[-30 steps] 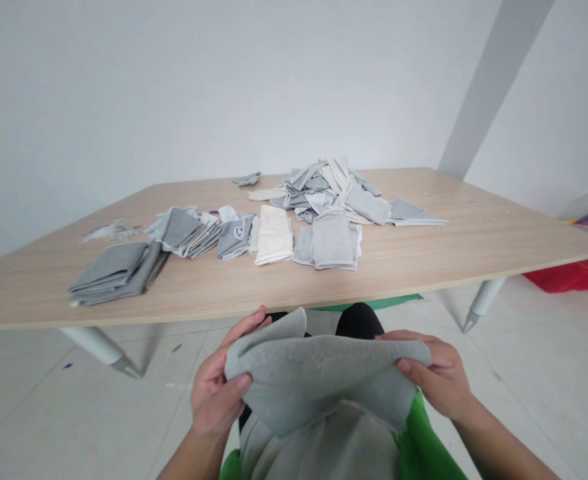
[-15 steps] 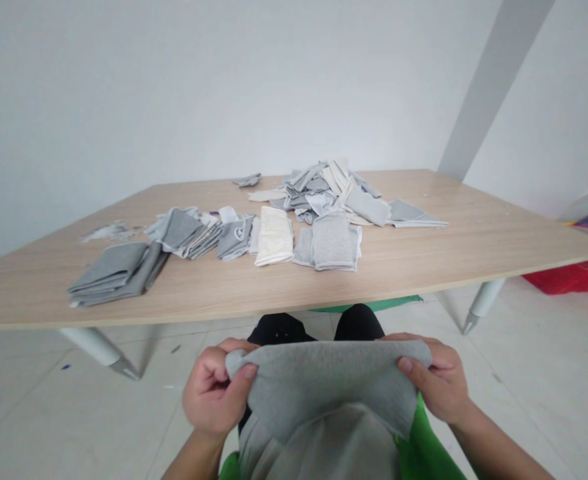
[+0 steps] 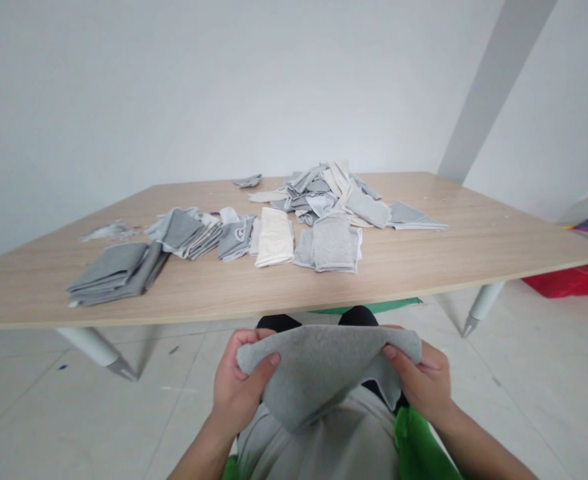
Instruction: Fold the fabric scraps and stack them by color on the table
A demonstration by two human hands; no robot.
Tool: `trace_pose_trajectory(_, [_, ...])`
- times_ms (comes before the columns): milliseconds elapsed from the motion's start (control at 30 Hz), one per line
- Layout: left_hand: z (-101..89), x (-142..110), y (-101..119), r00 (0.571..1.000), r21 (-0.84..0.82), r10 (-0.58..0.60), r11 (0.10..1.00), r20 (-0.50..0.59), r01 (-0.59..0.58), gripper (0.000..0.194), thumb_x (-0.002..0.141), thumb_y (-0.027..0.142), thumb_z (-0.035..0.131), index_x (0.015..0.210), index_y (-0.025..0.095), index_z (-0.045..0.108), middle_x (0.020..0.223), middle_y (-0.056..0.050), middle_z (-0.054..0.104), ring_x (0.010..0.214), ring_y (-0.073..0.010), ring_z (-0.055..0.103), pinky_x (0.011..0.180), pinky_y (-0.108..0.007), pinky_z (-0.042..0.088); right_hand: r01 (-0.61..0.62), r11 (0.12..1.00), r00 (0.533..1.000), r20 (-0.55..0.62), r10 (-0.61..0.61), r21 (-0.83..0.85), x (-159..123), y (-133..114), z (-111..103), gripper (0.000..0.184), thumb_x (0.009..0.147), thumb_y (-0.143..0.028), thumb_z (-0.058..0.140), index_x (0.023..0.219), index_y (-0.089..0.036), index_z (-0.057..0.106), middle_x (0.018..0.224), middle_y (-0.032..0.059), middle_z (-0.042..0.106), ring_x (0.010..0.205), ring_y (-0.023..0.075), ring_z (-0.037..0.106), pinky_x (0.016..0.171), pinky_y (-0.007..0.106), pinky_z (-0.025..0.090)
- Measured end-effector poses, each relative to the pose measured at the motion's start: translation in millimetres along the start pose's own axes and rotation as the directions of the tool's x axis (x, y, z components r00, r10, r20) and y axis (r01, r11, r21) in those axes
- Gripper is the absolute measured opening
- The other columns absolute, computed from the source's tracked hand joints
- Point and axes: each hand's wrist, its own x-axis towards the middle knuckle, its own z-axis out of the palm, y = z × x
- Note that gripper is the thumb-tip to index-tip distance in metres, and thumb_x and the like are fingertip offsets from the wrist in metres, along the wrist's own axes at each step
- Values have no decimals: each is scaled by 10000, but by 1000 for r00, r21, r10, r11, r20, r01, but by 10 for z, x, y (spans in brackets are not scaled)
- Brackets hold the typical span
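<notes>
A piece of grey fabric hangs between my two hands above my lap, in front of the table edge. My left hand pinches its left upper end, thumb on the near side and fingers behind. My right hand grips the right upper end the same way. The lower part droops loosely, with a corner hanging near my right hand. Another grey cloth lies across my lap beneath it, over something green.
On the wooden table lie a folded dark grey stack, overlapping grey pieces, a printed grey piece, a cream piece and light grey folded pieces. Behind them rises a loose fabric heap. White scraps lie left.
Both hands have risen slightly and come closer together. The grey fabric, stretched straighter before, now sags and folds, its right lower corner lifted away from the lap.
</notes>
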Motion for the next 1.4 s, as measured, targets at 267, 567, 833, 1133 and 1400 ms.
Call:
trace_pose_trajectory(267, [82,149,196,972,-256,143,948,-187,-189,257,756,194,648,874,213,421,943,-26,670,909,-255,673,807,-431,513,-15,997,972,233,-3,75,62,-37,16,221,846,-313,609,1021,-289,742,1034,43,714,890,233,675,749,308,555])
trace_pose_trajectory(567, [1,291,-21,956,-410,87,911,279,37,206,674,222,654,811,206,501,899,-50,657,1035,-308,606,1006,-545,349,-243,944,944,280,176,223,-39,39,120,253,828,-399,619,1046,-333,727,880,-7,722,754,232,685,634,305,560])
trace_pose_trajectory(833, [-83,300,-327,970,-276,184,952,162,-134,116,684,162,679,728,185,574,696,8,581,734,-166,574,992,-510,393,-208,965,976,104,193,159,-9,85,143,193,833,-395,625,959,-321,752,813,-19,732,745,220,689,647,295,566])
trace_pose_trajectory(1133, [-89,196,-216,986,97,-99,989,-132,112,208,656,249,669,842,181,605,619,40,585,532,-112,511,493,-198,409,-162,985,987,3,162,62,-27,74,163,226,843,-393,606,865,-238,769,734,24,723,762,237,696,673,293,573])
trace_pose_trajectory(1400, [-258,360,-1,981,273,-154,945,-119,181,287,676,231,602,959,212,566,531,89,511,414,-91,429,394,-171,331,-274,954,948,-133,289,120,142,218,180,359,804,-375,658,1143,-256,682,1152,31,694,1097,253,630,975,421,473])
